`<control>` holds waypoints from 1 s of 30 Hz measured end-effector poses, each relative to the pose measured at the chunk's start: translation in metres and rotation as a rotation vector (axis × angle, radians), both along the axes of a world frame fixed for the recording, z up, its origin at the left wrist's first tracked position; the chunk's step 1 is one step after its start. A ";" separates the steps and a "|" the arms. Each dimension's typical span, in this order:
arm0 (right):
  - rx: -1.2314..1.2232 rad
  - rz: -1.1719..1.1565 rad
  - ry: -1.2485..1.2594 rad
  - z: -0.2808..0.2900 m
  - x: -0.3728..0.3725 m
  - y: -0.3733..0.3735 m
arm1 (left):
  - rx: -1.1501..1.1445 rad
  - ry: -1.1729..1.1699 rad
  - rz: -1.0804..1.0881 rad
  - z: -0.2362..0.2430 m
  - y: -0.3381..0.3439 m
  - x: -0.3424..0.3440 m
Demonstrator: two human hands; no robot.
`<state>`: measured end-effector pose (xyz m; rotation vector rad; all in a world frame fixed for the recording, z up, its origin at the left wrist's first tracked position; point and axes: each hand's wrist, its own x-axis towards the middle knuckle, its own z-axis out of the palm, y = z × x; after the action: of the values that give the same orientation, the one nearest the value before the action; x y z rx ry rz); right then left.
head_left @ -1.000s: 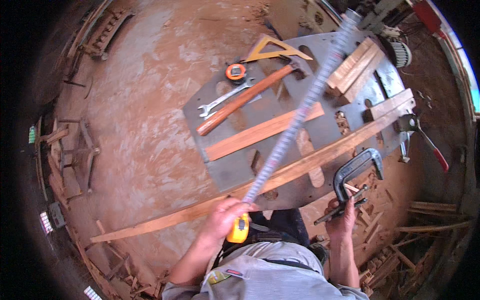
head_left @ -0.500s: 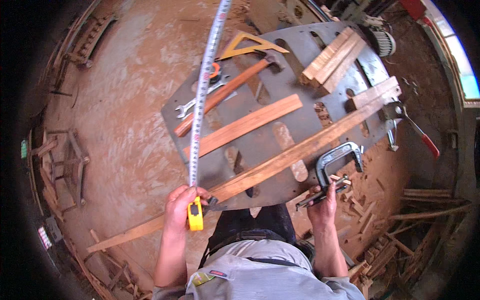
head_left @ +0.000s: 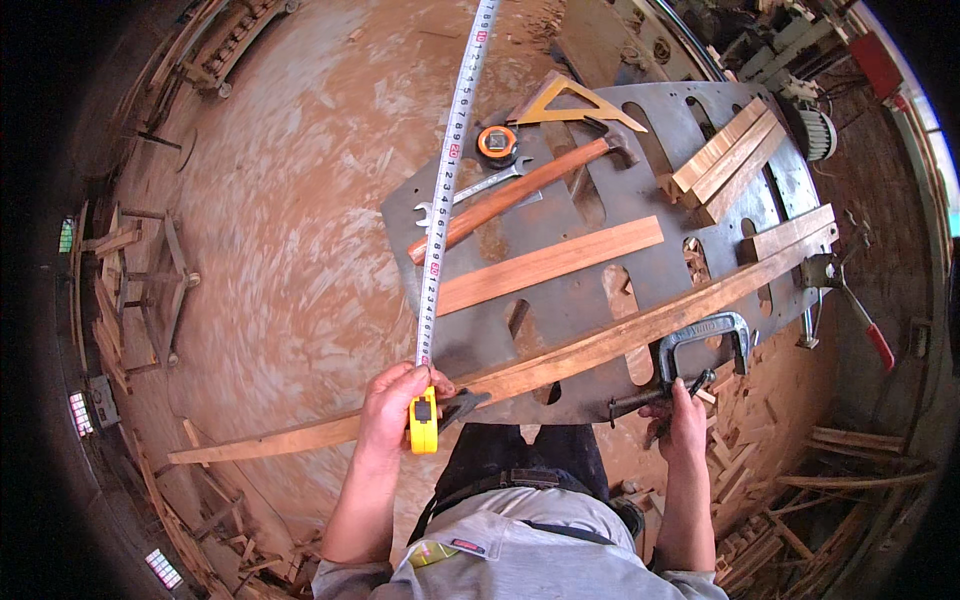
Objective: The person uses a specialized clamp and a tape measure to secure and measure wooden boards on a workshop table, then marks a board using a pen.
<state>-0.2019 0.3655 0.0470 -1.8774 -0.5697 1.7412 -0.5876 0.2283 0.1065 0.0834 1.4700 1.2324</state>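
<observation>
- My L hand [head_left: 385,408] is closed round a yellow tape measure [head_left: 424,422], nr the metal table's [head_left: 575,325] near L corner; blade [head_left: 446,200] out long, up past top of view.
- My R hand [head_left: 685,425] grips the screw end of a dark C-clamp [head_left: 712,325] at the table's near edge; can't tell if clamp touches wood.
- Long wood strip [head_left: 600,340] lies diag. across table, L end overhanging.
- Beyond: short board [head_left: 550,265], hammer [head_left: 520,192], wrench [head_left: 478,187].
</observation>
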 end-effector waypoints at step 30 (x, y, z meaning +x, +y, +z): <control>0.253 -0.091 -0.029 0.037 0.020 -0.001 | 0.462 -0.427 0.226 -0.032 -0.031 -0.004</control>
<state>-0.1823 0.3643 0.0844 -1.7266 -0.6708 1.5089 -0.5921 0.1975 0.0747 -0.0371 0.8256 1.6411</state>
